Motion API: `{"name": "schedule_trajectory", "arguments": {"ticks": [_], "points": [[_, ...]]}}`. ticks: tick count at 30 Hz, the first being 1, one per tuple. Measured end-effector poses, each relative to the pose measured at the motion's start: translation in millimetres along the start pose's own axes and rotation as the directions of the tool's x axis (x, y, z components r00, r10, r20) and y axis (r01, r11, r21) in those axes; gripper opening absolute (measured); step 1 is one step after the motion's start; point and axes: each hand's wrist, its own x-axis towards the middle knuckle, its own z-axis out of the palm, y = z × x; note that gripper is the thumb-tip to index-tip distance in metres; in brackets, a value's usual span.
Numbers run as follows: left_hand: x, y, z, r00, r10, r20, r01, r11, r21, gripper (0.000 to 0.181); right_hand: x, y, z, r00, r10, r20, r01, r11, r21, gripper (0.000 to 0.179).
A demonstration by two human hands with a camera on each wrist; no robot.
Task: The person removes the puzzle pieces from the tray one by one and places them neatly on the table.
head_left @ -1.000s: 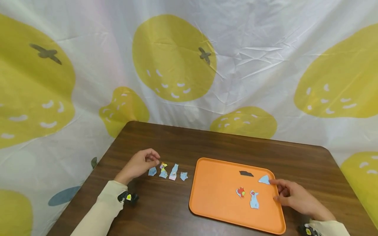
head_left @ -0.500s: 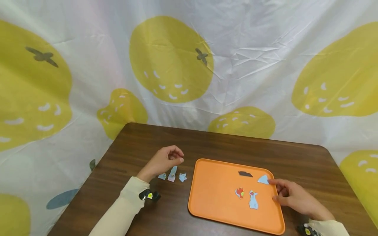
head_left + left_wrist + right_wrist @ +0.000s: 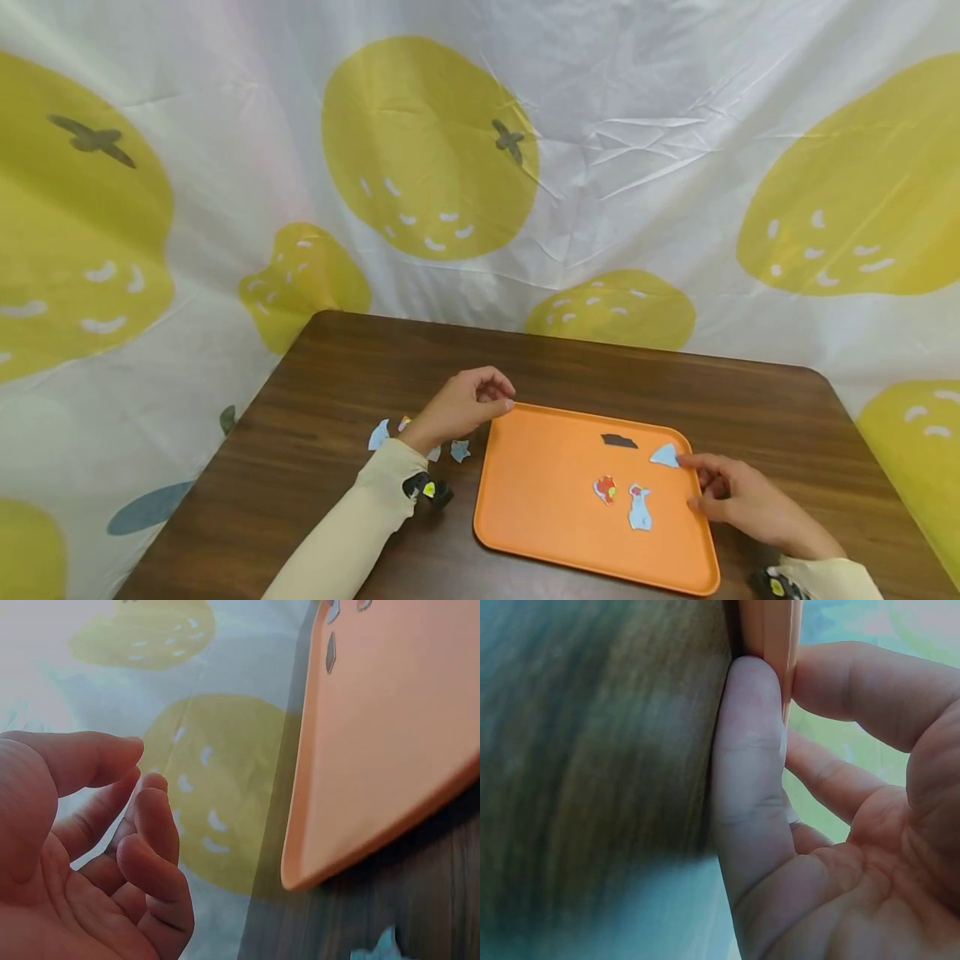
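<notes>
My left hand [image 3: 468,404] hovers at the far left corner of an orange tray [image 3: 540,500], thumb and fingers loosely bent with nothing between them. At the tray's right rim, my right hand [image 3: 738,500] grips the edge, its thumb and a finger on either side in the right wrist view. Beside its index fingertip lies a light blue scrap [image 3: 664,455]. The tray also bears a dark scrap [image 3: 619,441], a red one [image 3: 604,490] and a long blue one [image 3: 640,508]. My left forearm partly hides several scraps on the table, including a blue one [image 3: 379,435].
A dark brown wooden table [image 3: 405,350] carries the tray. Behind it hangs a white cloth [image 3: 585,208] printed with yellow fruit. A small blue scrap [image 3: 460,451] lies just left of the tray.
My left hand has travelled right, from above the loose scraps to the tray's far left corner. The right hand stays at the tray's right rim, and the scraps lie where they were.
</notes>
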Motion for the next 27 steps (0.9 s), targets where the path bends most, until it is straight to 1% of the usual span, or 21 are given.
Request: {"name": "schedule_trajectory", "arguments": {"ticks": [5,11,16,20,24,27], "points": [[9.2,2.4,10.2,1.000,0.022,0.003,-0.022,1.000,-0.016,0.024,-1.4,-1,0,1.000,0.009,-0.005,-0.009,1.000,-0.003,0.061],[22.3,2.8,24.4,0.999,0.040,0.016,-0.040,0.998,-0.053,0.027,-2.1,-2,0,1.000,-0.002,-0.007,0.002,1.000,-0.010,0.060],[35.2,5.1,40.0,0.998,0.055,0.036,-0.051,0.993,-0.107,0.027,-2.3,-1,-2,1.000,0.005,0.000,-0.005,1.000,-0.006,0.060],[44.6,9.7,53.6,0.996,0.072,0.050,-0.066,0.992,-0.105,0.028,-2.1,-1,-2,1.000,0.004,0.006,-0.004,1.000,-0.002,0.061],[54.1,10.5,67.8,0.993,0.095,0.064,-0.087,0.990,-0.107,0.028,-1.1,1,-1,1.000,-0.014,0.006,0.014,1.000,0.006,0.060],[58.7,10.7,78.5,0.992,0.093,0.082,-0.083,0.990,-0.114,0.029,-0.7,2,1,1.000,-0.019,0.004,0.019,1.000,0.010,0.060]]}}
